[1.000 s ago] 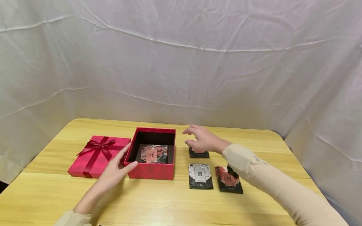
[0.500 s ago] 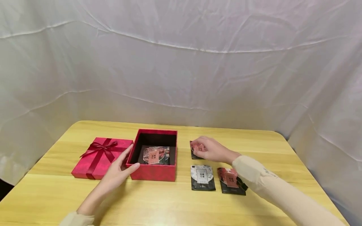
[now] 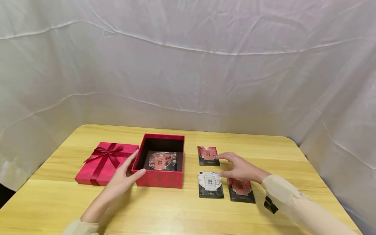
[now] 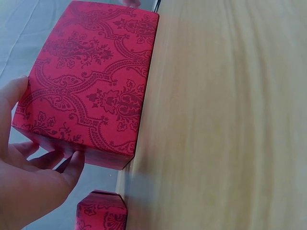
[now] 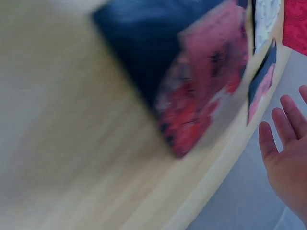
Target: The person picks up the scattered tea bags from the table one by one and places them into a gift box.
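Observation:
My left hand point(image 3: 121, 178) holds the near left corner of an open red gift box point(image 3: 160, 179), thumb over the front rim and fingers along the left side. In the left wrist view the fingers bend against the patterned box point(image 4: 91, 76). Inside the box lies a dark sachet with a pink label point(image 3: 161, 161). My right hand point(image 3: 242, 168) hovers with fingers spread, holding nothing. Its fingertips overlap the edges of a red and black tea sachet point(image 3: 208, 155) and a white and black sachet point(image 3: 210, 184). Another red and black sachet point(image 3: 241, 191) lies partly beneath the hand.
The red lid point(image 3: 102, 163) with a dark red ribbon bow lies left of the box. A small black object point(image 3: 270, 205) shows under the right sleeve. Pale cloth point(image 3: 188, 65) hangs behind the wooden table point(image 3: 164, 212).
My right hand came down onto the back sachet, then drew back right and nearer, leaving that sachet on the table. The left hand has stayed at the box.

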`<state>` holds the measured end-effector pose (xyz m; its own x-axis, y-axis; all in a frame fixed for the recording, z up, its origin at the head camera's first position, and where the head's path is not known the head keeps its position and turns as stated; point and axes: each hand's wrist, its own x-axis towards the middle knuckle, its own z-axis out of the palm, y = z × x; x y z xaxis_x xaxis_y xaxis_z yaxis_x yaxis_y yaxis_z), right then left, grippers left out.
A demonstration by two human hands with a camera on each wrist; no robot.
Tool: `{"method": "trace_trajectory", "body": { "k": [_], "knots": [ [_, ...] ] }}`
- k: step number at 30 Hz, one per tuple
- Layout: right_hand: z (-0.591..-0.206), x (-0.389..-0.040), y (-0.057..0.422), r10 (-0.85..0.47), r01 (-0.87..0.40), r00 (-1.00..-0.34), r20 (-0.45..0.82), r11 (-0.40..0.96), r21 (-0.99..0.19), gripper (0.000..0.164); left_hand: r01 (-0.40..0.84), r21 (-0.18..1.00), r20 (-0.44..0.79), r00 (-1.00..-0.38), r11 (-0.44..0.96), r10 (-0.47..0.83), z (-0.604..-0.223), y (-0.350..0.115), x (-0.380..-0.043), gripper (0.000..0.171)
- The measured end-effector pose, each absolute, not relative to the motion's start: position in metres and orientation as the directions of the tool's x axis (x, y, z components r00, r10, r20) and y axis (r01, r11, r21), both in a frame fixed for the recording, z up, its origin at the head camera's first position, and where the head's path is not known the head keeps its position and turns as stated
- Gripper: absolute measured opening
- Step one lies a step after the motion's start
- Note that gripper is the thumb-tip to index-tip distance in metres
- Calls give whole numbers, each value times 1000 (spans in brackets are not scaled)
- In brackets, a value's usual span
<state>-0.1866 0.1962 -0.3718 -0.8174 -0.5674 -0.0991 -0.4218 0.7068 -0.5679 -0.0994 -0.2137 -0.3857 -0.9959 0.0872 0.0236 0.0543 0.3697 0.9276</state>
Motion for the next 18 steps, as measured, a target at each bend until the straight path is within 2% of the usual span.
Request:
{"method": "trace_trajectory", "body": {
  "k": [18],
  "knots": [
    [-389,-171,250,-592,-413,-798,-112,672,-615,80,65,923,36,-996,380,84,-388,-213,-101,76]
  ]
}}
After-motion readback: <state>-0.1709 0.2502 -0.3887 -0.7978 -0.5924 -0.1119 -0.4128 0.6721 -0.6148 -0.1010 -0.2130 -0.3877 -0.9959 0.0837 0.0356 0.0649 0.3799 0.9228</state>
